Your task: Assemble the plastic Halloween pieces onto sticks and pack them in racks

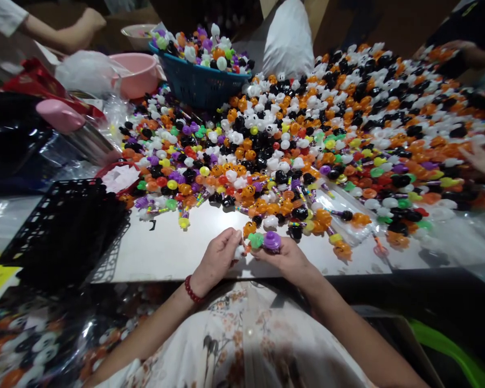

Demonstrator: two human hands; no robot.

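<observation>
My left hand (pixel 219 252), with a red bead bracelet at the wrist, is closed in a pinch on a small white plastic piece (pixel 239 251). Facing it, my right hand (pixel 288 260) is closed around small plastic toys: a purple swirl-shaped one (pixel 272 241) and a green one (pixel 256 240) stick out above the fingers. Both hands meet just over the table's front edge, nearly touching. An orange pumpkin figure (pixel 249 229) shows just beyond the fingertips. My fingers hide the lower ends of the held toys.
A large heap of small plastic toys (pixel 307 118) covers the white table (pixel 165 248). Behind stand a blue basket (pixel 202 86) and a pink basin (pixel 135 75). Black plastic trays (pixel 64 231) lie left; orange scissors (pixel 380 248) lie right. Other people's hands (pixel 483 156) reach in at the right.
</observation>
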